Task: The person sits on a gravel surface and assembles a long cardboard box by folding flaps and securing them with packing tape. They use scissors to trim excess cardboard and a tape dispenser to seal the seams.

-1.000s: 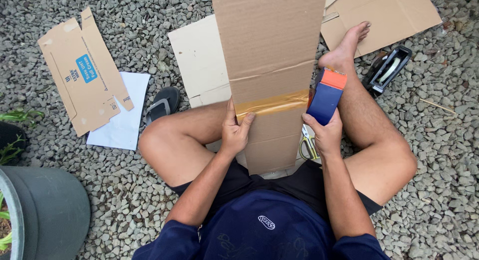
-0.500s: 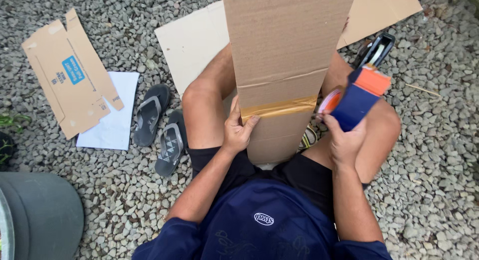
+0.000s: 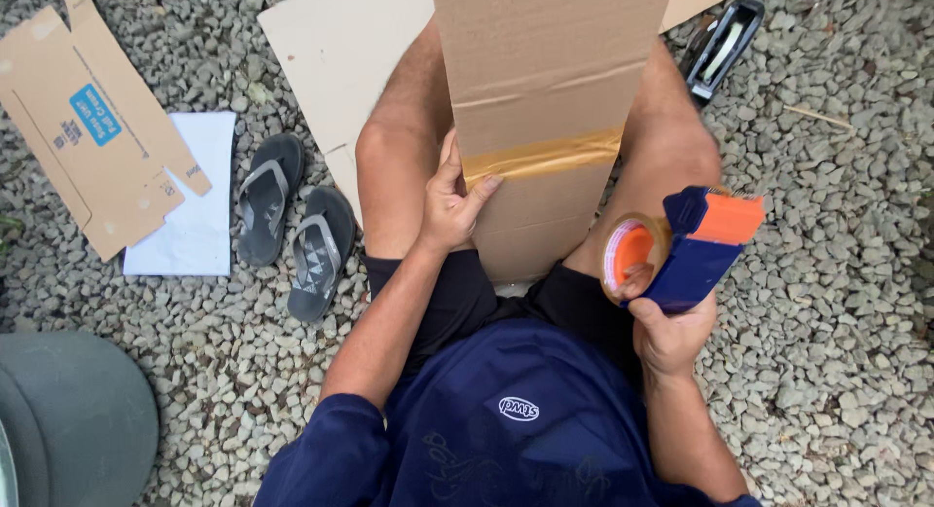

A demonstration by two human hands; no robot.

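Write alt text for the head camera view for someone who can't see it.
A person sitting on gravel presses the left hand on a brown tape strip across a cardboard box between their legs, while the right hand holds a blue and orange tape dispenser clear of it. Sandals lie nearby.

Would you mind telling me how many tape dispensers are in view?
2: a blue and orange tape dispenser held in the right hand, and a black tape dispenser lying on the gravel at upper right. Cardboard may hide others.

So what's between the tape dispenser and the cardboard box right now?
In the head view, only the person's right thigh lies between the tape dispenser, held in the right hand, and the cardboard box.
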